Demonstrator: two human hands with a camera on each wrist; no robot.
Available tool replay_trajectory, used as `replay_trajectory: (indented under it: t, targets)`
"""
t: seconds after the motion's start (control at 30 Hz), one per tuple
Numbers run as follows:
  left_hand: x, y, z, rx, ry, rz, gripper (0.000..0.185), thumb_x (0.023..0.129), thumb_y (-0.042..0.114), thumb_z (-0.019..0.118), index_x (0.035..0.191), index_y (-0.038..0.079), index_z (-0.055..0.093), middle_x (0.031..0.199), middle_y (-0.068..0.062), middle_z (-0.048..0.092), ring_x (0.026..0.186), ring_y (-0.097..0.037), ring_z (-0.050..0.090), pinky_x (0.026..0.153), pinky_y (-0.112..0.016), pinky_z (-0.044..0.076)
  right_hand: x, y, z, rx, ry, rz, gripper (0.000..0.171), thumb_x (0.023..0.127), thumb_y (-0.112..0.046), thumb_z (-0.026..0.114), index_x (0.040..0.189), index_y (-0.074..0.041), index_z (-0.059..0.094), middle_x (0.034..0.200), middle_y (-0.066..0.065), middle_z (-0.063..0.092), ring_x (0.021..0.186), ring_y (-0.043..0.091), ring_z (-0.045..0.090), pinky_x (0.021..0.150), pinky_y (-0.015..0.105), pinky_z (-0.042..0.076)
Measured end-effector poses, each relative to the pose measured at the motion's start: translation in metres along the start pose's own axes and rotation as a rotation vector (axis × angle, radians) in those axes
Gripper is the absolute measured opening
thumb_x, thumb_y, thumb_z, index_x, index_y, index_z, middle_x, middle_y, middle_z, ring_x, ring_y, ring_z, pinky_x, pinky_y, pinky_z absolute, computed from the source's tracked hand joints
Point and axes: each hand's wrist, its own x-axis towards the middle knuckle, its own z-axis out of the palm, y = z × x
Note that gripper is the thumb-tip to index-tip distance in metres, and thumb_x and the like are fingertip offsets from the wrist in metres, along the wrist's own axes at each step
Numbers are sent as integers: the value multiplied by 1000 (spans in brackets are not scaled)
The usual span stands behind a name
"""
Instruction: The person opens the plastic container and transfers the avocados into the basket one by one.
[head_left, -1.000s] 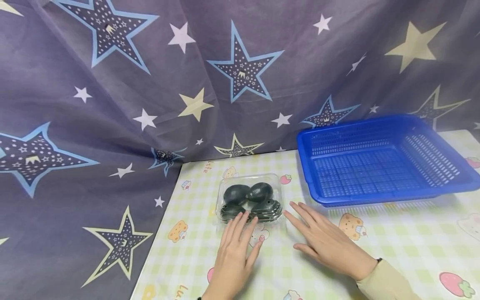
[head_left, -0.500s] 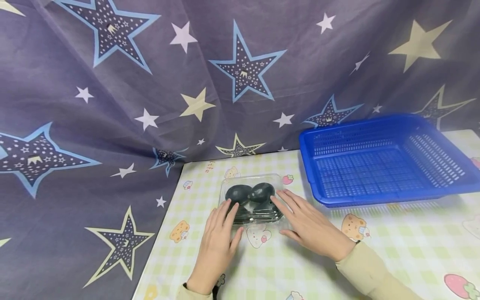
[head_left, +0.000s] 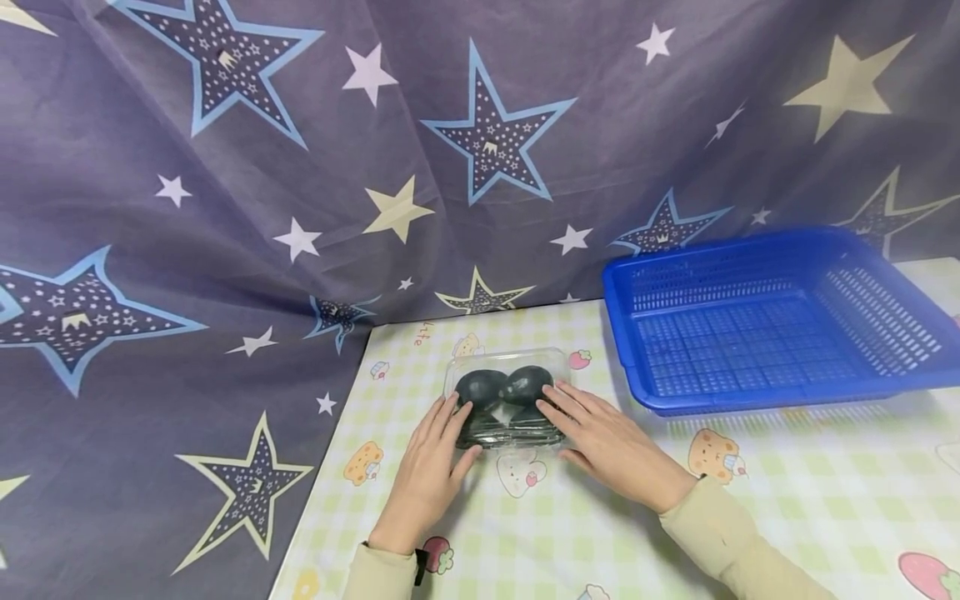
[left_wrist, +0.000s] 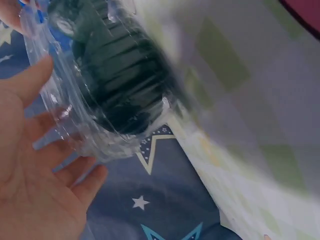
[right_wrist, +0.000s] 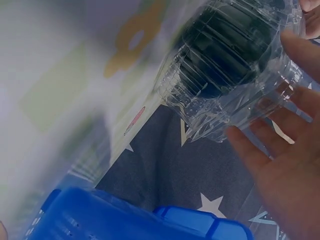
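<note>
Head view: my left hand [head_left: 427,467] lies with straight fingers against the left side of the clear plastic clamshell box [head_left: 507,398], and my right hand [head_left: 611,450] lies likewise, fingers extended, against its right side; neither curls round it. The box, holding dark avocados [head_left: 502,388], sits on the checked tablecloth [head_left: 787,500] near the table's left edge. A blue plastic basket [head_left: 780,321] stands to its right, before a star-printed curtain [head_left: 225,208].

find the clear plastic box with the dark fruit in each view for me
Head: clear plastic box at lower centre, on the checked cloth, between both hands.
Left wrist: upper left, against the left hand.
Right wrist: upper right, by the right hand.
Shared landmark: the dark fruit inside it.
</note>
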Motion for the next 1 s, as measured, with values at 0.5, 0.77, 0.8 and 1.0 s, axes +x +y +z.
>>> replay_trajectory:
  t: [0.5,0.77,0.8,1.0]
  targets:
    - [3,-13,3,0,38,75,53,95,35,64,146,29,52,154,-10,44,147,-29,32,88,-47,58,7,-1,1,-81,-13,-16,55,91,-19,71,142,-6,55,150,16,46,141,35,40,106,46,49]
    - [1,-13,8,30,88,96,51,96,35,62,145,28,53,152,-10,46,146,-29,35,79,-41,60,13,-11,5,-327,64,-108,43,86,2,67,130,3,62,135,24,58,128,41,53,82,34,61]
    - [1,-13,9,29,89,95,51,96,35,62,145,28,52,152,-10,46,146,-28,34,80,-42,60,14,-13,5,-355,73,-115,42,87,3,66,128,3,63,134,24,60,127,41,55,79,32,61]
    - [-3,-16,14,4,77,82,53,96,32,63,147,25,51,155,-9,41,148,-27,30,86,-43,59,19,-19,7,-453,100,-145,35,87,-2,65,122,-1,68,125,21,66,119,38,62,57,29,59]
